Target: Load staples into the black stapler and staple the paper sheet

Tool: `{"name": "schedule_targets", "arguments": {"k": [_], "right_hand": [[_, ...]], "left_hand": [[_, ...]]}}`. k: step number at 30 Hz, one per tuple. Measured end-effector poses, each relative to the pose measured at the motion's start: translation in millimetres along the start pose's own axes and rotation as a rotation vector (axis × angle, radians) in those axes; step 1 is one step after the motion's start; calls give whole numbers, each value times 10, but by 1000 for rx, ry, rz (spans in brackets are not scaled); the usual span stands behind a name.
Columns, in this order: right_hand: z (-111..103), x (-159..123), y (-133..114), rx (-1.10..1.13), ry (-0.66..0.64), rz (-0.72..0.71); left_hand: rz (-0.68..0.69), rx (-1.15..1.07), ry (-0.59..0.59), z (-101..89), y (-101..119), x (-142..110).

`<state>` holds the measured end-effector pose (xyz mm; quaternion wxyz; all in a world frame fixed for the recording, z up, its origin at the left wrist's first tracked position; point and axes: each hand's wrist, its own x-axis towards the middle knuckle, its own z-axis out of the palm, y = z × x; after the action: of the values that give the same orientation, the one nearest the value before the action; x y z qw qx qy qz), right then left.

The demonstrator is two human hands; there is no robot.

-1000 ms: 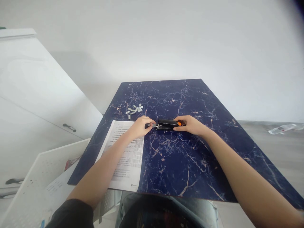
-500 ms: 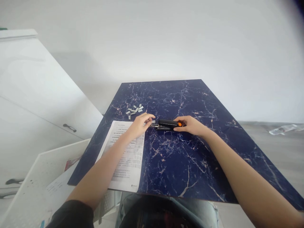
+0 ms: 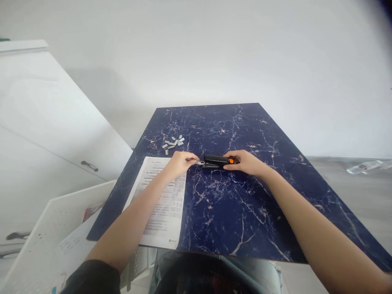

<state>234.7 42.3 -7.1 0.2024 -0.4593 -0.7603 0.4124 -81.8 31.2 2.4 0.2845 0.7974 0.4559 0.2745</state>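
A black stapler (image 3: pixel 213 160) with an orange part at its rear lies on the dark blue marbled table. My right hand (image 3: pixel 240 160) is closed around its rear end. At its left end a metal staple tray (image 3: pixel 202 163) sticks out. My left hand (image 3: pixel 185 160) pinches a small strip of staples at that tray, its fingertips hiding most of the strip. Behind my left hand lie several loose staple strips (image 3: pixel 174 143). Under my left wrist rests a printed sheet of paper (image 3: pixel 156 220), partly covered by my forearm.
The table (image 3: pixel 232 212) stands against a white wall. At the left are a white cabinet (image 3: pixel 61 114) and a pulled-out white drawer (image 3: pixel 79 192) with papers inside. A clear plastic bottle (image 3: pixel 364 166) lies on the floor to the right.
My left fingers have come down and closed together at the stapler's tray; the strip of staples was visible above it before. My right hand has kept its hold on the stapler.
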Motion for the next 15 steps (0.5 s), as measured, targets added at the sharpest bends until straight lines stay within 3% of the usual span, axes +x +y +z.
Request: {"name": "schedule_targets", "arguments": {"k": [7,15], "right_hand": [[-3,-8,-2,5,-4,-2],[-4,-3,-18,5,-8,-4]], "left_hand": [[95,82,38,43,40,8],[89,102,118,42,6,17]]}}
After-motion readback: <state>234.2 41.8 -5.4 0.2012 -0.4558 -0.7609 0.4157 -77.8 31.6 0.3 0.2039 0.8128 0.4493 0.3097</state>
